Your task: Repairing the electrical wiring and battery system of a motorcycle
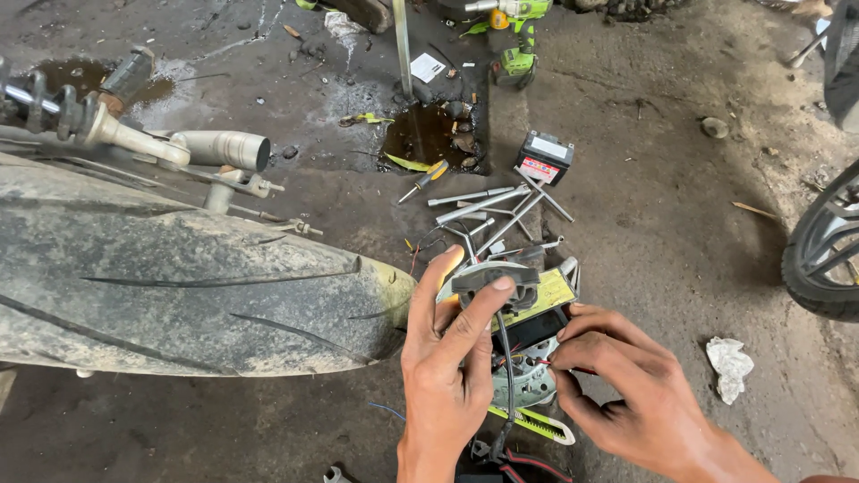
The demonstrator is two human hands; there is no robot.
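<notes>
Head view. Floor (653, 233) of rough grey concrete, stained and gritty; dark oily puddle (429, 134) near top centre, smaller wet patch at upper left. Dusty rear tyre (179, 286) filled left side, with chrome exhaust pipe (224, 148) and coiled shock spring above it. Second wheel (828, 255) cut off at right edge. Crumpled white rag (729, 367) lay on floor right of hands.

Small black battery (544, 157) with red-and-white label stood beyond tools, upper centre. White paper slip (427, 67) lay flat near top, beside green cordless drill (523, 40). Long socket wrenches (501, 210) lay crossed just below battery; yellow-handled screwdriver (428, 177) to their left.

Left hand (447, 367) gripped black plastic part (488, 284), thumb on top and forefinger up behind it, fingers closed round it. Part held low centre, just right of tyre, above round metal unit (528, 385) and touching yellow-labelled plate (546, 295). Black cable (507, 376) hung down from part between hands. Right hand (626, 385) pinched narrow, fingertips (559, 358) closed on thin red wire (573, 368) at metal unit. Yellow-green strip (537, 423) lay under hands, partly hidden.
</notes>
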